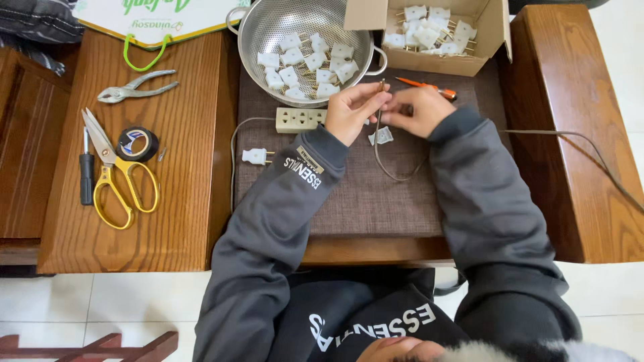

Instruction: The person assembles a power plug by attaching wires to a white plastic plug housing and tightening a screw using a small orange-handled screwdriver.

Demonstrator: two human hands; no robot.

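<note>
My left hand [354, 110] pinches the bare end of a thin brown cable [392, 175], its tip sticking up near the colander. My right hand [421, 110] holds the same cable just beside it; the cable loops down over the brown mat [362, 201]. A white plug half [382, 137] lies on the mat under my hands. An orange-handled screwdriver [429, 87] rests behind my right hand. A cream socket strip [300, 119] sits left of my left hand, with a white plug [256, 156] on its grey cord.
A metal colander [258, 40] and a cardboard box [496, 30] at the back hold several white plugs. On the left wooden bench lie pliers [134, 87], yellow-handled scissors [115, 177], black tape [137, 143] and a black screwdriver [87, 175]. A brown cable [590, 151] crosses the right bench.
</note>
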